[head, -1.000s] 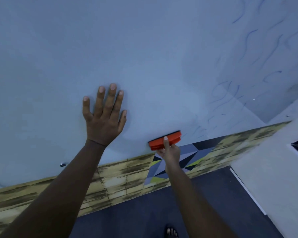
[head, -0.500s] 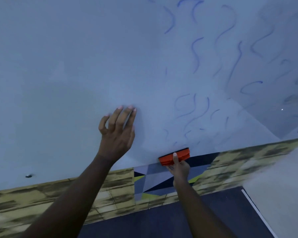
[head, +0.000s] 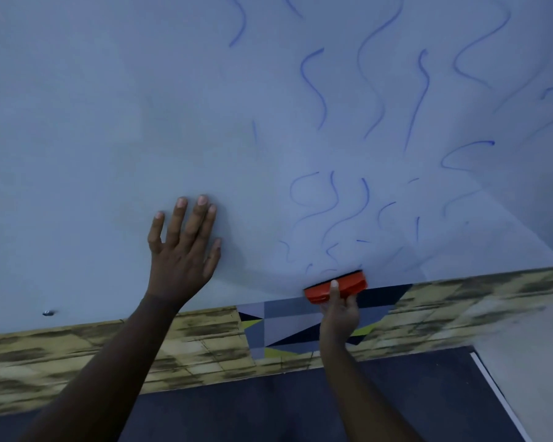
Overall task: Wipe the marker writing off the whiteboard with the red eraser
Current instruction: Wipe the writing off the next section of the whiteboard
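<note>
The whiteboard (head: 109, 122) fills the upper view, tilted by the wide lens. Blue marker squiggles (head: 329, 212) cover its right half, while the left half is bare. My right hand (head: 339, 311) grips the red eraser (head: 337, 287) from below, pressing it against the board's bottom edge just under the lowest squiggles. My left hand (head: 182, 250) lies flat on the board with fingers straight, to the left of the eraser.
Below the board runs a wall strip of yellowish brick pattern (head: 93, 349) with a grey, black and yellow geometric panel (head: 284, 327). Dark floor (head: 268, 409) lies under it. A pale surface (head: 530, 362) stands at lower right. A small screw (head: 48, 312) sits near the board's lower left.
The view has swung right, bringing more blue squiggles into sight. My right hand with the eraser has slid right along the bottom edge. My left hand has shifted right and lies flat again.
</note>
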`<state>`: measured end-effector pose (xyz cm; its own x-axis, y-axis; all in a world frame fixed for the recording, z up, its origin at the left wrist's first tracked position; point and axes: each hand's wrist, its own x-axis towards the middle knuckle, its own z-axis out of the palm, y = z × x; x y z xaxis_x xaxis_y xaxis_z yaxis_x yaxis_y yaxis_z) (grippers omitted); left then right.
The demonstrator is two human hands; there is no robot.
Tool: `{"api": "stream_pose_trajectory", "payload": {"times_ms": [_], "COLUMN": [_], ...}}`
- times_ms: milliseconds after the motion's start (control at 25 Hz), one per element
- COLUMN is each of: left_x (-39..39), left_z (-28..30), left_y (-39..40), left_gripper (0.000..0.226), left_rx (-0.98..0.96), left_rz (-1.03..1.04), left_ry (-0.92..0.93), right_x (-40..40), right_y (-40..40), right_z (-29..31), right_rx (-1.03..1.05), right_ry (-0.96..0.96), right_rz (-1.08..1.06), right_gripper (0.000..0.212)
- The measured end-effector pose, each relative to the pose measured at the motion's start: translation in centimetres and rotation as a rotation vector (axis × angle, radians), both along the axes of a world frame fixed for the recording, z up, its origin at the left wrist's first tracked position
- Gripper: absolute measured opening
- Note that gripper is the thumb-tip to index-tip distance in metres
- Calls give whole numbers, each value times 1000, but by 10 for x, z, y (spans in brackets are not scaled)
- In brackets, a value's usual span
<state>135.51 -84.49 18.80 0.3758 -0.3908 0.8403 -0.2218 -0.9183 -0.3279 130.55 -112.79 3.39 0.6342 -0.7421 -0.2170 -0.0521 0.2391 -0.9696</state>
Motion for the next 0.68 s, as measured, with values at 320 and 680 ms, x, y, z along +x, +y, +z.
{"api": "stream_pose_trajectory", "payload": {"times_ms": [320,680], "left_x": [0,-7], "left_z": [-7,9], "left_y": [-20,-24], "left_gripper": [81,70], "left_rx": [-111,-182], "left_rz": [-11,-67], "left_ry": [32,7], "right_x": [-5,-13], "right_y": [48,86], "right_z": [70,91], "right_rx": [-463,-1150], "right_ry": [-122,-167], "right_rz": [35,228], "right_gripper": [72,72]}}
